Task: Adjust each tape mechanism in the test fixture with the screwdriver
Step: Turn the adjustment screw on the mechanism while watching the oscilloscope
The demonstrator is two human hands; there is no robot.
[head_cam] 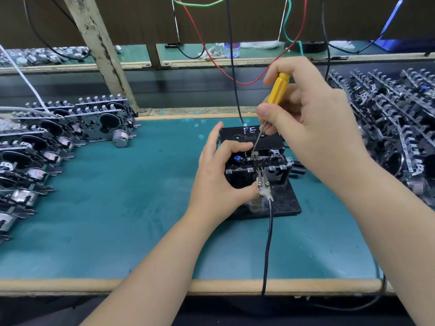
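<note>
Where the black cable (268,243) climbs over the near edge of the green worktop (117,220), it ends in a pair of clips (263,182) reaching into the front of the test fixture (280,201), presumably feeding it a signal. The left hand (219,182) wraps the fixture's left side, its grip closed around the tape mechanism (259,161) seated there, thumb across the top, probably to brace it against the tool's push. Above, the right hand (313,128) pinches the yellow-handled screwdriver (277,90) between thumb and fingers, grip tight on the handle, the thin shaft slanting down so its tip meets a small screw beside the blue part (238,158). Just behind sits a black cassette (250,136) marked in white. To the left lie rows of mechanisms (47,142); to the right a heaped pile of mechanisms (395,128); which are finished I cannot tell. Coloured wires (211,55) hang beyond.
</note>
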